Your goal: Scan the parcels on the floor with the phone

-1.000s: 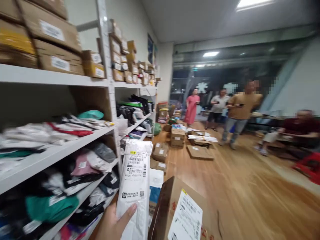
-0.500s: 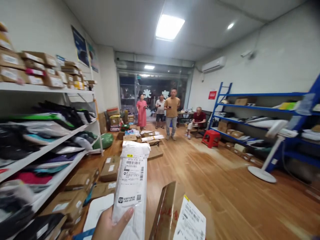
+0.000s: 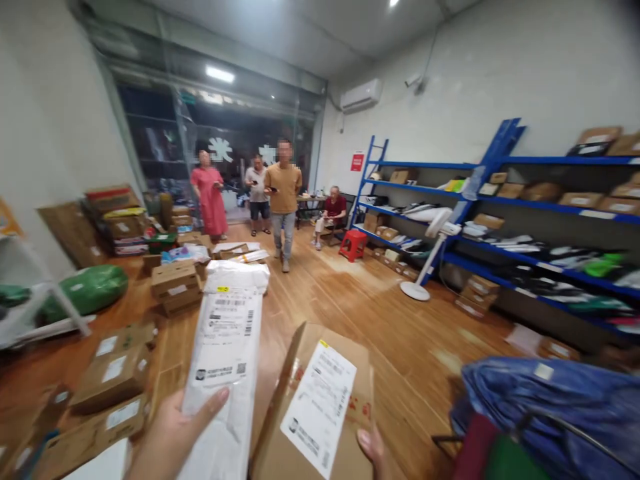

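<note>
- White parcel (image 3: 225, 360), lower left of centre: gripped by left hand (image 3: 173, 430), thumb across front.
- Brown carton (image 3: 320, 407), lower centre: held in right hand (image 3: 377, 453), thumb at right edge.
- Wooden floor (image 3: 320, 293), mid-frame.
- Blue shelving (image 3: 503, 143), right.
- Air conditioner (image 3: 361, 95), upper centre.

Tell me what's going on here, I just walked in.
One person's left hand holds a labelled white mailer, and their right hand grips the side of a labelled cardboard box. Further off, a person in a tan shirt stands, and a seated person is near a red stool. Blue shelving stands to the right.
</note>
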{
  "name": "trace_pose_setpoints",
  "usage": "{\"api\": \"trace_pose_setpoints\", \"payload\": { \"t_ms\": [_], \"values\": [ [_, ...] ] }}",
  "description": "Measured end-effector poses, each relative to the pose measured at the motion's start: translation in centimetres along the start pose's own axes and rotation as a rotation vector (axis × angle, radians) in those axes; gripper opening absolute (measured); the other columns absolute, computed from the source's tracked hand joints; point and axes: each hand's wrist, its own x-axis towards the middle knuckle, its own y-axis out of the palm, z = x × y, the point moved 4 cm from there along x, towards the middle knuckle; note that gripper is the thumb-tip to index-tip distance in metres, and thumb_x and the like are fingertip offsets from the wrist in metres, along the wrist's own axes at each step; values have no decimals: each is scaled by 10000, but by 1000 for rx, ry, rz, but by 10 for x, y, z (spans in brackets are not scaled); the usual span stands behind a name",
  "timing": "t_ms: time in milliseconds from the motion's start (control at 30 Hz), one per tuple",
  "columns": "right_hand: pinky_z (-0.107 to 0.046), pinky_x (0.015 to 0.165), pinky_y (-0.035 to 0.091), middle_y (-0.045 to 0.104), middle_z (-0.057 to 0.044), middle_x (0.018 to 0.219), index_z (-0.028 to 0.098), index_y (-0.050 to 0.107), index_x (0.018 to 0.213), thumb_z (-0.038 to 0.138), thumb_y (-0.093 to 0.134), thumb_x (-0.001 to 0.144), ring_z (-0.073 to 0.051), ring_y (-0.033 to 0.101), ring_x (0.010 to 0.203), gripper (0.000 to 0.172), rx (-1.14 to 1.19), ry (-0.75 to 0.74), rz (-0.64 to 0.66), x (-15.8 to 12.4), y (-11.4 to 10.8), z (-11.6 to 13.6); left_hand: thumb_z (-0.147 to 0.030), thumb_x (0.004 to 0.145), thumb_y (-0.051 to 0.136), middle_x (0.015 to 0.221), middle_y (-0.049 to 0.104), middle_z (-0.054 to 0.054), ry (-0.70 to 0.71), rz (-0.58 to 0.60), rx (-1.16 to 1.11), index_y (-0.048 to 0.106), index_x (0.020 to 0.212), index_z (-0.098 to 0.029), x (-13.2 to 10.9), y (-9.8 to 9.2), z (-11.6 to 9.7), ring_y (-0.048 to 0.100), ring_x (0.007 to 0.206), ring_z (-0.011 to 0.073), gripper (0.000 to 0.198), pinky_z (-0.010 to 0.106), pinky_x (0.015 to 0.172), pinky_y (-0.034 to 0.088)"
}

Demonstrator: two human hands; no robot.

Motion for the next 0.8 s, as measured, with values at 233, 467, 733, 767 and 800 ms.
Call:
{"api": "trace_pose_setpoints", "payload": {
  "t_ms": [233, 467, 733, 767, 800],
  "values": [
    [-462, 767, 532, 709, -122, 983, 206, 337, 1334, 392, 745, 547, -321, 666, 882, 906, 196, 44, 123, 120, 91, 8, -491, 456, 841, 964, 724, 89, -316, 336, -228, 564, 1123, -175, 154, 55, -17, 671, 886, 321, 788, 343, 738, 581],
    [-459, 758, 535, 712, -120, 982, 187, 316, 1352, 378, 736, 519, -333, 663, 895, 953, 267, -7, 45, 254, 168, 13, -440, 485, 844, 920, 724, 138, -329, 513, -254, 618, 1059, -105, 301, 146, -63, 680, 841, 322, 702, 321, 656, 571],
    [-452, 823, 516, 695, -130, 1070, 178, 228, 1390, 369, 771, 503, -334, 651, 956, 1058, 288, -70, -104, 410, 183, 39, -452, 484, 843, 875, 731, 125, -401, 670, -161, 592, 1110, -121, 444, 274, -97, 688, 783, 314, 751, 309, 591, 555],
    [-452, 824, 515, 698, -124, 1065, 182, 236, 1389, 371, 775, 498, -334, 650, 960, 1058, 289, -80, -121, 435, 181, 44, -456, 468, 848, 873, 732, 124, -393, 678, -156, 583, 1116, -120, 462, 295, -102, 687, 793, 314, 776, 305, 590, 555],
    [-453, 824, 516, 698, -118, 1067, 189, 257, 1383, 375, 781, 490, -336, 645, 972, 1052, 288, -94, -139, 462, 178, 48, -459, 455, 852, 874, 732, 121, -385, 689, -154, 572, 1128, -122, 481, 319, -106, 686, 804, 314, 804, 305, 599, 556]
  ]
}}
